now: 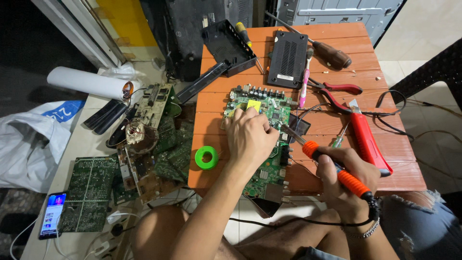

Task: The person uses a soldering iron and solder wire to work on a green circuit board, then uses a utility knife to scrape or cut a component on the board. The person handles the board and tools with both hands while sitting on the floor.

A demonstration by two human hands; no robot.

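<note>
A green circuit board (269,113) lies on a small orange wooden table (332,123). My left hand (249,136) rests on the board's middle, fingers curled and pressing something too small to tell. My right hand (349,185) grips an orange-handled soldering iron (320,156), whose tip points at the board just right of my left fingers. A green solder spool (206,157) sits on the table left of the board.
A red utility knife (366,139), red pliers (337,91), a pink toothbrush (304,84), a brown-handled screwdriver (332,54) and two black plastic casings (287,58) lie on the table. Several loose circuit boards (144,154) and a phone (52,214) are on the floor at left.
</note>
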